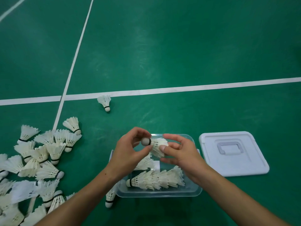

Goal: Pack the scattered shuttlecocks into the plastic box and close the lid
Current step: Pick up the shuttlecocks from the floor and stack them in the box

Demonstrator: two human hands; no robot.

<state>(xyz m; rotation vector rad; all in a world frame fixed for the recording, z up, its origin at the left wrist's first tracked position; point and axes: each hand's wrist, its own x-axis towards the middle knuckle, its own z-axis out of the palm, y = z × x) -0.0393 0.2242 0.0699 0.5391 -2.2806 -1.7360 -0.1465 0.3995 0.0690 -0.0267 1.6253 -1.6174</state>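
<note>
Fingers [147,148] around shuttlecock [157,146] above plastic box [193,192]

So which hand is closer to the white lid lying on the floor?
Right. The right hand is beside the lid, over the box; the left hand is farther away.

A green court floor [162,54] crossed by white lines [179,88] carries a clear plastic box [192,192], its white lid [232,154] beside it, a lone shuttlecock [105,102], and a heap of shuttlecocks [37,160], partly blurred, at left.
</note>
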